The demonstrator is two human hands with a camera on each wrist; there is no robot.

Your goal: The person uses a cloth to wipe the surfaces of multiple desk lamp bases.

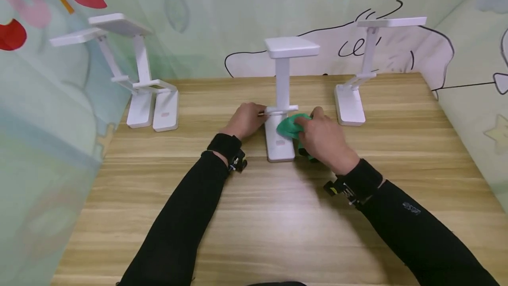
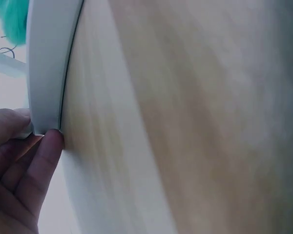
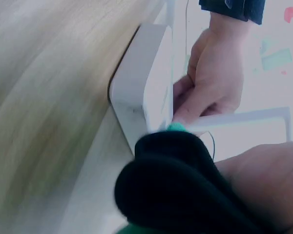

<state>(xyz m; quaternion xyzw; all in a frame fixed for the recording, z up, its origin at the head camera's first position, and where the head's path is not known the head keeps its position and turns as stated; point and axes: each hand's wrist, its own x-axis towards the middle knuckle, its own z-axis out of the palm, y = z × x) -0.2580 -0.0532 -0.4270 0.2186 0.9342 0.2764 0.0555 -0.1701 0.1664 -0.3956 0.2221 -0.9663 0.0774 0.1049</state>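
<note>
the left hand pinches the base of the middle white desk lamp; the right hand grips a green cloth against it.

The black-sleeved left forearm and black-sleeved right forearm extend forward, converging. The bare left hand pinches between thumb and fingers. The bare right hand, nearby, grips with bent fingers.

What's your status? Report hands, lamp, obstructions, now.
Left hand gripping center lamp, far end of base. Right hand holding green cloth against base. Lamp upright; no obstruction seen.
</note>
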